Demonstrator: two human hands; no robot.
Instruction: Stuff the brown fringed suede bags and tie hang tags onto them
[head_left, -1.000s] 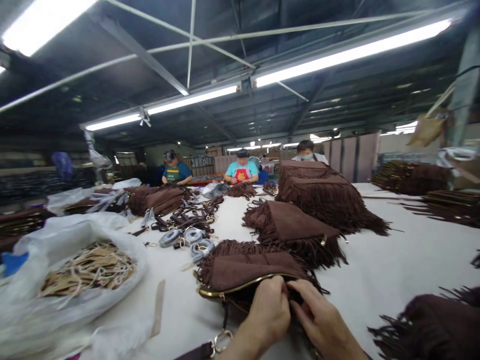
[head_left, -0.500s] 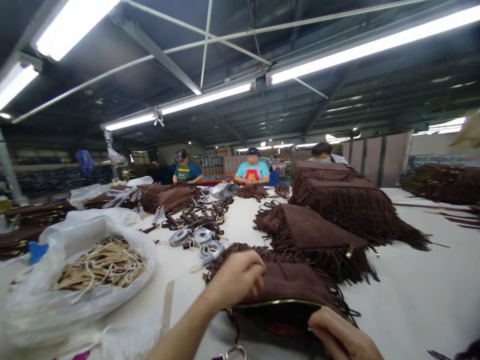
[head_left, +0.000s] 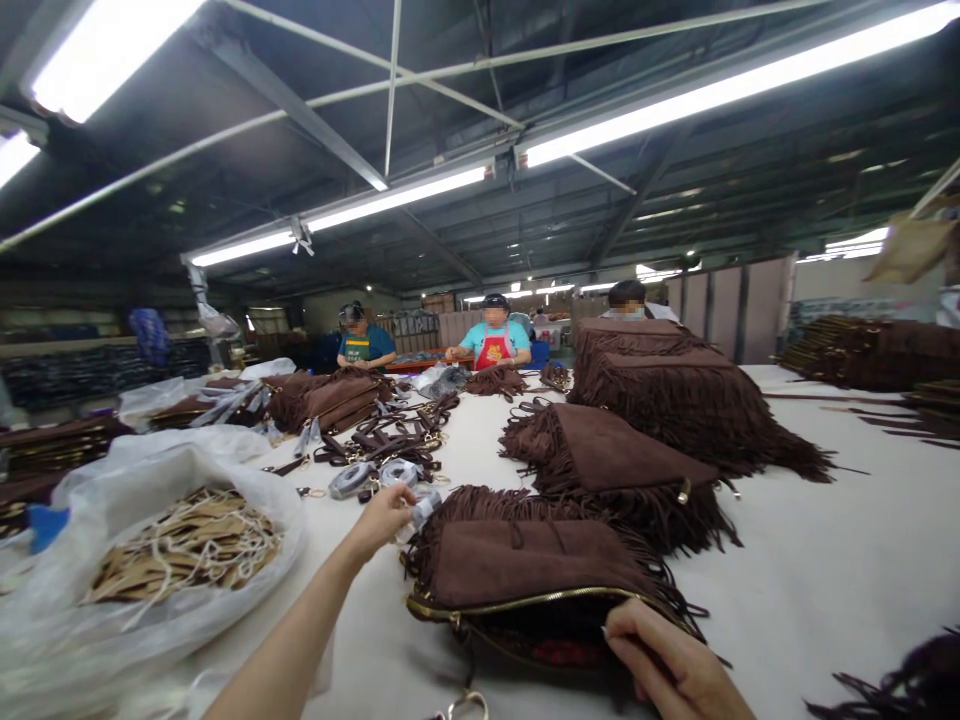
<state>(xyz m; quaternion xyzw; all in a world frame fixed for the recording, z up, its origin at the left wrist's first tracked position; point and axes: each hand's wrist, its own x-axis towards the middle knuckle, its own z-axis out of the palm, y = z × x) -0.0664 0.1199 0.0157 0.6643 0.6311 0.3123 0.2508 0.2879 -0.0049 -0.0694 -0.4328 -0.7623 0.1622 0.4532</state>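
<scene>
Reaching fwd w/ the left hand, arm stretched out over the table; fingers closed in a pinch on a small grey wrapped bundle (contents not readable thru the wrap). Resting the right hand on the near lip of the open fringed bag, which lies flat on the table right in front. Fingers curled, wrist cut off by the bottom edge, so impossible to tell whether gripping or just lying there. Inside of bag dark, only a bit of red visible.

Just past the pinch: two more bundles, then a tangle of straps. Left: plastic sack of tan tags. Behind: stacked bags, same fringe. Far end: three co-workers, partly hidden by the piles. Bottom edge: metal ring, half cut off.
</scene>
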